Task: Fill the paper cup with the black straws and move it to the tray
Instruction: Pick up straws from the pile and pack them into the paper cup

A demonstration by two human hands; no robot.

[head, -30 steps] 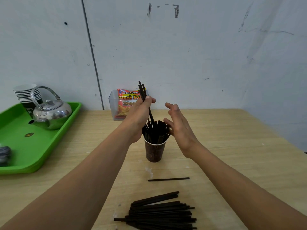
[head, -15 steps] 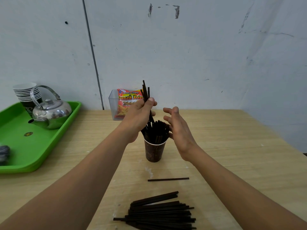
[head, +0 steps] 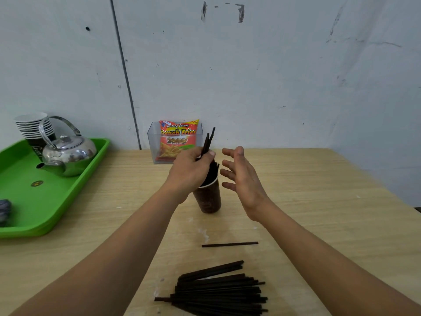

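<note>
A brown paper cup point(head: 209, 198) stands upright on the wooden table, holding several black straws. My left hand point(head: 190, 169) is closed on a small bunch of black straws point(head: 209, 140) whose tops stick up above my fingers and whose lower ends reach into the cup. My right hand point(head: 241, 176) hovers open just right of the cup's rim, fingers spread, touching nothing. A pile of black straws point(head: 218, 291) lies near the table's front edge, and one single straw point(head: 229, 244) lies apart between the pile and the cup. The green tray point(head: 34, 201) sits at the left.
On the tray stand a steel kettle point(head: 68, 153) and a stack of paper cups point(head: 32, 128); a dark object point(head: 4, 210) lies at its left edge. A clear box with a French Fries snack bag point(head: 176, 142) stands behind the cup, against the wall.
My left hand has tilted the bunch of straws from leaning left to leaning right and lowered it further into the cup. My right hand stays open beside the rim.
</note>
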